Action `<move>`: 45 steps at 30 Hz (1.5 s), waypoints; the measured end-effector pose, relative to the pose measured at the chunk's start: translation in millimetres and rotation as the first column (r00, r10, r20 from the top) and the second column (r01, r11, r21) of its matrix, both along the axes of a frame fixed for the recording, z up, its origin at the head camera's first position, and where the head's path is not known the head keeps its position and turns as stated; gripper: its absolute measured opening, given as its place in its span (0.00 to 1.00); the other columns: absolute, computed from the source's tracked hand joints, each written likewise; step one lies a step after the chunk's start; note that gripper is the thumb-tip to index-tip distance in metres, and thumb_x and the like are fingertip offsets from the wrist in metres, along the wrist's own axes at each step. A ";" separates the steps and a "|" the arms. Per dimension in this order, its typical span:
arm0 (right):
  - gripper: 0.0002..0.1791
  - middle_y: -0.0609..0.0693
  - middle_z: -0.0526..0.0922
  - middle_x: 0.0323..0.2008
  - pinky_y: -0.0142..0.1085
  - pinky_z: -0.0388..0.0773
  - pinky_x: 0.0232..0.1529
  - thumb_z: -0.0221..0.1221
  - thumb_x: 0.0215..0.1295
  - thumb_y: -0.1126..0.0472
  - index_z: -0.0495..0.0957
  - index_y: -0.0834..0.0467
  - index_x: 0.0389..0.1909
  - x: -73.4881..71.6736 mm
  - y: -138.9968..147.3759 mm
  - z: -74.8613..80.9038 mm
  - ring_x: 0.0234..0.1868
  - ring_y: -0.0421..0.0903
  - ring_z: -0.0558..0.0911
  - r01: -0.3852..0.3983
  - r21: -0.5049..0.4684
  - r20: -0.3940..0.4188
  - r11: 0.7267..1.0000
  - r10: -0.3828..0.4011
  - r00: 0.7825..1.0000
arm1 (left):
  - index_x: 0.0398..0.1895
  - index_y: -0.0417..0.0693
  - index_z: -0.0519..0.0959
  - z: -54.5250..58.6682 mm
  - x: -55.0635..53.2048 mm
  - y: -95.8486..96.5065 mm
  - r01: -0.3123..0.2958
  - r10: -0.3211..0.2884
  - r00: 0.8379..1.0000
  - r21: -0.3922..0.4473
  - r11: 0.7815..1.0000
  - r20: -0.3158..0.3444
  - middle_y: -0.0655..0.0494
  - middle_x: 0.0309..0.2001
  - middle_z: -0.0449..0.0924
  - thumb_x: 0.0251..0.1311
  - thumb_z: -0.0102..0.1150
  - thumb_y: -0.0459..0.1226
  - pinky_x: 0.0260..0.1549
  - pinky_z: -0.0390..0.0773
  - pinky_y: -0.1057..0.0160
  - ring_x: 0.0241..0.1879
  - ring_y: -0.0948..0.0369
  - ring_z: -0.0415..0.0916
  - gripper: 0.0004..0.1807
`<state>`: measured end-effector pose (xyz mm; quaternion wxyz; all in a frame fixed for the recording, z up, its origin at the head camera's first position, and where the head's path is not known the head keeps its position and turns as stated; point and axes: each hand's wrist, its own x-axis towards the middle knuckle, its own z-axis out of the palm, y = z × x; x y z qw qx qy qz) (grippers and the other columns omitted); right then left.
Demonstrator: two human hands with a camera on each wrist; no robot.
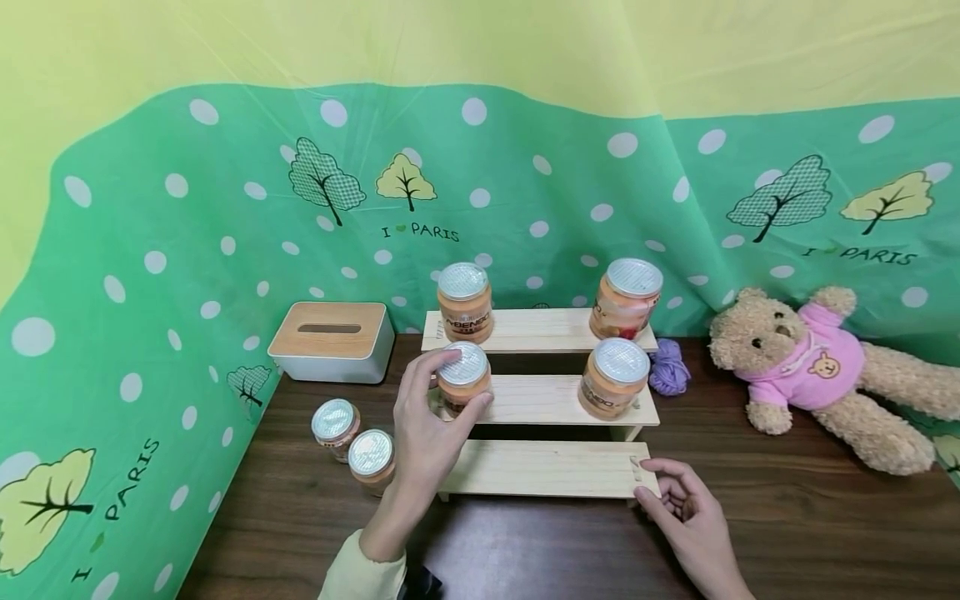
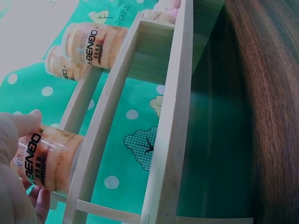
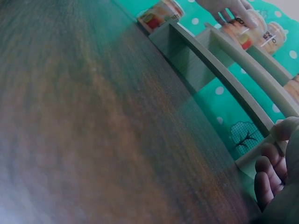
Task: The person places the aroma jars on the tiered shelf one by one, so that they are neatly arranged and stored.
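A three-tier wooden stand (image 1: 555, 471) stands on the table. At the left end of its middle tier is a jar (image 1: 463, 379) with a silvery lid, and my left hand (image 1: 431, 425) grips it, thumb on one side and fingers on the other. In the left wrist view this jar (image 2: 51, 161) rests on the tier's board. Another jar (image 1: 615, 379) is at that tier's right end. The top tier carries a jar at the left (image 1: 465, 308) and one at the right (image 1: 626, 300). My right hand (image 1: 690, 517) pinches the bottom tier's right end between thumb and fingers.
Two more jars, one behind (image 1: 335, 425) and one nearer (image 1: 371, 458), stand on the dark table left of the stand. A tissue box (image 1: 330, 342) is at the back left. Purple yarn (image 1: 669, 368) and a teddy bear (image 1: 817, 367) are to the right.
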<state>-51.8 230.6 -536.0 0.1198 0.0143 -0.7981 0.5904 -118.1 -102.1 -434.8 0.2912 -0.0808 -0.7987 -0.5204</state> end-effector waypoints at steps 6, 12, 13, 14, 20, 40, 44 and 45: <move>0.20 0.44 0.78 0.23 0.41 0.65 0.19 0.68 0.70 0.79 0.80 0.66 0.60 -0.2 -1.8 0.0 0.20 0.39 0.68 0.008 -0.016 0.003 1.000 -0.008 1.000 | 0.67 0.53 0.82 -2.7 -1.4 2.4 -0.012 0.012 1.000 -0.001 1.000 -0.009 0.48 0.66 0.77 0.56 0.87 0.38 0.57 0.80 0.51 0.62 0.52 0.77 0.34; 0.21 0.45 0.78 0.23 0.42 0.63 0.19 0.68 0.69 0.80 0.80 0.68 0.60 -1.3 -2.3 -2.3 0.20 0.39 0.68 0.004 -0.043 -0.015 0.999 -0.005 1.000 | 0.66 0.54 0.82 -4.1 -1.3 4.1 -0.030 0.030 0.999 0.007 1.000 0.025 0.44 0.66 0.73 0.56 0.88 0.39 0.59 0.80 0.48 0.62 0.51 0.75 0.35; 0.21 0.45 0.79 0.23 0.42 0.63 0.19 0.68 0.69 0.80 0.80 0.68 0.60 -1.4 -2.2 -2.6 0.20 0.39 0.69 0.003 -0.045 -0.017 0.999 -0.004 1.000 | 0.67 0.55 0.82 -4.0 -1.1 4.2 -0.029 0.029 0.999 0.005 1.000 0.025 0.44 0.66 0.72 0.56 0.88 0.39 0.59 0.80 0.48 0.62 0.51 0.75 0.35; 0.21 0.45 0.79 0.23 0.42 0.64 0.19 0.68 0.69 0.81 0.80 0.68 0.60 -1.4 -2.1 -2.9 0.20 0.39 0.69 0.003 -0.046 -0.017 0.999 -0.004 1.000 | 0.67 0.55 0.82 -3.8 -0.9 4.2 -0.026 0.026 0.999 0.001 1.000 0.025 0.43 0.66 0.72 0.56 0.87 0.39 0.59 0.81 0.47 0.62 0.51 0.75 0.35; 0.21 0.45 0.79 0.23 0.42 0.63 0.19 0.68 0.69 0.80 0.80 0.67 0.60 -1.6 -2.1 -2.7 0.20 0.39 0.69 0.001 -0.043 -0.016 0.999 -0.002 1.000 | 0.68 0.53 0.81 -2.2 0.4 1.1 0.000 0.000 1.000 -0.034 0.999 0.003 0.43 0.67 0.70 0.59 0.86 0.38 0.59 0.83 0.46 0.61 0.49 0.74 0.34; 0.21 0.46 0.79 0.23 0.42 0.63 0.19 0.68 0.69 0.81 0.80 0.68 0.60 -1.1 -2.0 -1.8 0.20 0.39 0.69 -0.005 -0.064 -0.015 0.998 0.004 1.000 | 0.70 0.53 0.82 -12.0 24.2 -6.1 -0.030 0.030 0.995 -0.007 1.000 -0.091 0.44 0.68 0.72 0.61 0.83 0.34 0.60 0.80 0.45 0.69 0.53 0.71 0.33; 0.21 0.46 0.79 0.23 0.42 0.63 0.19 0.68 0.69 0.80 0.80 0.68 0.60 -0.2 -1.9 -1.6 0.20 0.39 0.69 -0.001 -0.060 -0.015 0.998 0.000 1.000 | 0.70 0.52 0.82 -15.9 32.5 -6.8 -0.027 0.027 0.993 0.001 1.000 -0.115 0.44 0.68 0.73 0.60 0.83 0.33 0.59 0.78 0.51 0.68 0.53 0.71 0.33; 0.21 0.46 0.79 0.23 0.42 0.63 0.19 0.68 0.69 0.80 0.80 0.68 0.60 0.0 -1.9 -1.7 0.20 0.39 0.69 0.000 -0.060 -0.015 0.998 -0.001 1.000 | 0.70 0.51 0.82 -16.9 34.7 -7.0 -0.030 0.029 0.991 -0.005 1.000 -0.127 0.43 0.68 0.73 0.60 0.83 0.32 0.59 0.77 0.53 0.68 0.52 0.72 0.34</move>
